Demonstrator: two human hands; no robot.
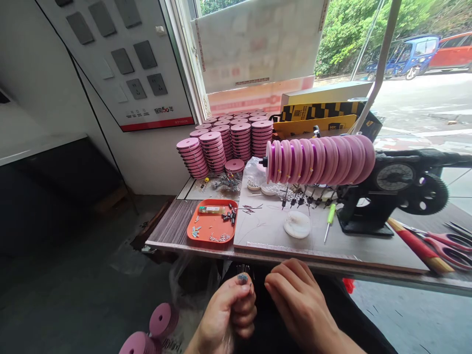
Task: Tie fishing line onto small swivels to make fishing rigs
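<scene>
Bluish piece (242,278), too small to identify, shows at the lower centre of the frame, at the tips of your left hand (236,304). Its fingers are curled closed, thumb and forefinger pinching the piece. Your right hand (300,297) is just beside it, apart, its fingers bent inward; I cannot tell whether they hold anything. Above your hands, near mid-frame, an orange tray (207,222) on the table (171,226) carries a lighter (212,210) and small black parts (230,216).

The spools (320,160) are pink, tray (204,222) orange, winder (356,196) black; the carton (324,111) is striped black and yellow (flap (315,128) mostly yellow).
</scene>
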